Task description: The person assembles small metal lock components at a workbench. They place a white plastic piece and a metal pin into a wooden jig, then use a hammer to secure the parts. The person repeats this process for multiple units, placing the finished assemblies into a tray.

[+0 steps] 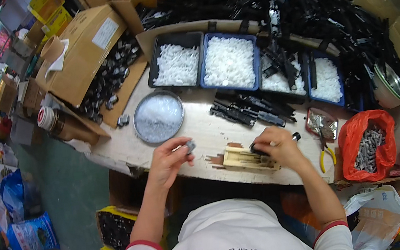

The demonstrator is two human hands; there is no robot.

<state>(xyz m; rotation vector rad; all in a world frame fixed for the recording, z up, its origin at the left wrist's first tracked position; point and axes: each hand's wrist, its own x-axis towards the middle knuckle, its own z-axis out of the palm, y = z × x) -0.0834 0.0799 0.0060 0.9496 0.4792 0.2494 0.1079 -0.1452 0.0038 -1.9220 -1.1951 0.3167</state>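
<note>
My left hand (167,162) is raised at the table's near edge, its thumb and fingers pinching a small grey part (191,146). To the right, my right hand (277,143) has its fingers closed on a black part (296,136), whose end sticks out past the hand; the fingers hide most of it. Beneath that hand lies a cream-coloured block-like holder (240,157) with a long slot, set along the table's front edge. Behind it rests a pile of black elongated pieces (247,109). A round metal dish (158,117) of clear and greyish small bits stands beyond my left hand.
Trays of white small parts (229,61) line the table's back, below a big heap of black pieces (295,0). Yellow-handled pliers (327,157), a red bag (370,142) of grey parts and a small dish (321,124) sit right. An open carton (87,54) stands left.
</note>
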